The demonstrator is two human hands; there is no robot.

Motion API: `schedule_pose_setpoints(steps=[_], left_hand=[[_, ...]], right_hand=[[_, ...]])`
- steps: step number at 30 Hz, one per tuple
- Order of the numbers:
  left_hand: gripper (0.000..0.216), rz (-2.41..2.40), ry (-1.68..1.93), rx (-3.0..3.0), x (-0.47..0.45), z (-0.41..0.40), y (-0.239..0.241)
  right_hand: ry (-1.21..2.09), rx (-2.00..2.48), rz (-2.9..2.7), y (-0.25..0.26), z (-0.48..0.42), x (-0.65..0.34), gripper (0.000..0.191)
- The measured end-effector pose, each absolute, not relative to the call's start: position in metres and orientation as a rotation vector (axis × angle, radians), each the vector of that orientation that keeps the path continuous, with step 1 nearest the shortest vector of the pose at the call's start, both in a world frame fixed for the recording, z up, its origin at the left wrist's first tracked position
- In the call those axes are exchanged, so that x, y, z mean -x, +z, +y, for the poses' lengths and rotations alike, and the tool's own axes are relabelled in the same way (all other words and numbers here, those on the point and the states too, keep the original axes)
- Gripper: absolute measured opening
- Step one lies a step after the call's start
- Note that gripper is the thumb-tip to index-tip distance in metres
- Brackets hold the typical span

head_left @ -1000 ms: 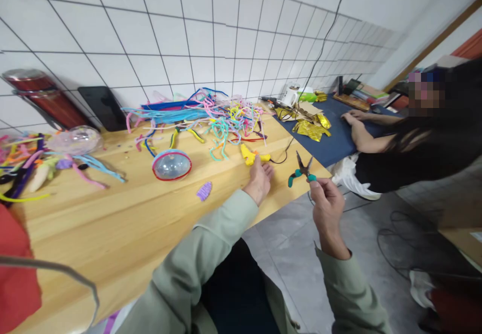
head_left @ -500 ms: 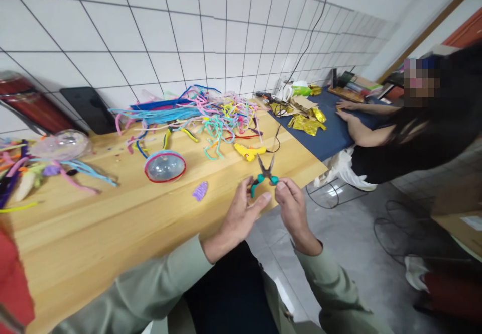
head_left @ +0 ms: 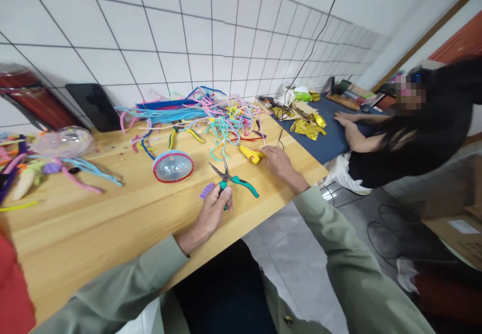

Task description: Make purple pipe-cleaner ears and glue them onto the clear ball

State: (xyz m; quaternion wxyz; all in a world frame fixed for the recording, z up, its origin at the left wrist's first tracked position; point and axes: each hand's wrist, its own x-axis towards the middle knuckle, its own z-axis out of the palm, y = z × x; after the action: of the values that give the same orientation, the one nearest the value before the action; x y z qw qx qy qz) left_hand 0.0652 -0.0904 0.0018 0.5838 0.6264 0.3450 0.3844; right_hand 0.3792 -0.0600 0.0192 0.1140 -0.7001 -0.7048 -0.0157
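Loosely pinched by one handle in the left hand, the pliers above the table near its edge could slip off; the right hand touches the glue gun, grip unclear.

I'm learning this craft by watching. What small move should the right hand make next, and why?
Probably close the right hand around the yellow glue gun: it lies open against the gun's end, while the left hand is occupied holding the teal-handled pliers.
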Motion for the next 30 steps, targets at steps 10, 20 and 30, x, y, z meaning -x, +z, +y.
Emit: schedule_pose_setpoints(steps=[10,20,30], left_hand=[[0.061,0.767,0.853,-1.399,-0.065,-0.084,-0.008],[0.062,0.750,0.819,-1.403,-0.063,-0.087,-0.008],[0.064,0.736,0.834,-1.405,-0.062,-0.086,-0.014]], right_hand=[[-0.026,2.049,-2.093,0.008,-0.041,-0.387,0.045],[-0.077,1.470,-1.130,0.029,-0.068,-0.424,0.027],[0.155,1.056,-0.698,0.042,-0.082,-0.433,0.022]])
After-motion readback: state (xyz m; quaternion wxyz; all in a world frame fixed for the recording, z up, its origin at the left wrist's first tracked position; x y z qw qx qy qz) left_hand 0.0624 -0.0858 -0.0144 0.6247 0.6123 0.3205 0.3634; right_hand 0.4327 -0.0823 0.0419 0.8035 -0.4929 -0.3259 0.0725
